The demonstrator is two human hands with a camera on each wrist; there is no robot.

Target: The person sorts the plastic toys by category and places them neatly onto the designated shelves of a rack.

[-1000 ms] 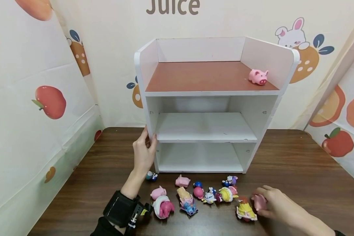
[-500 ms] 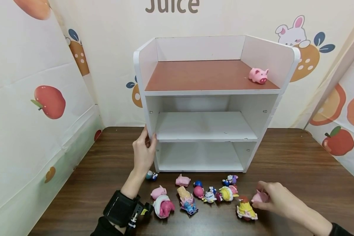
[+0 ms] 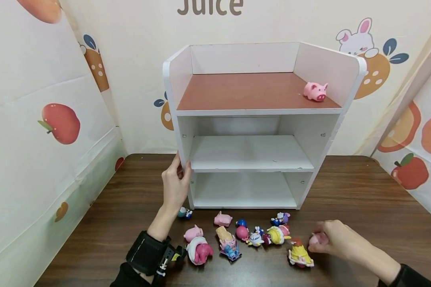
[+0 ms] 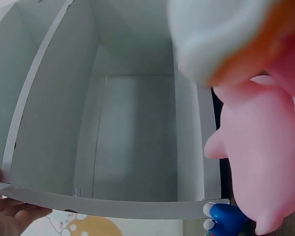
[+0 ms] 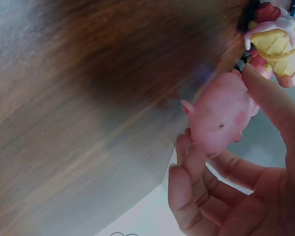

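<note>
My left hand (image 3: pixel 174 183) grips the front edge of the left side panel of a white shelf unit (image 3: pixel 251 171); its fingers (image 4: pixel 32 212) appear at the lower left of the left wrist view. Near the table's right side, my right hand (image 3: pixel 344 241) pinches a small pink toy pig (image 5: pixel 221 115) between thumb and fingers. Just left of that hand lies a toy figure (image 3: pixel 300 255) with a yellow body. Another pink toy pig (image 3: pixel 315 91) stands on the brown top shelf, at its right end.
Several small toys lie before the shelf unit, among them pink pigs (image 3: pixel 223 219), a white-and-pink figure (image 3: pixel 199 251), a blue-and-tan figure (image 3: pixel 229 244) and a yellow figure (image 3: pixel 277 235). Patterned sheets (image 3: pixel 50 139) enclose the wooden table (image 3: pixel 143 171) at the back and sides.
My right hand has shifted slightly, turning the pink toy pig in its fingers beside the yellow figure. The left hand keeps its grip on the shelf unit.
</note>
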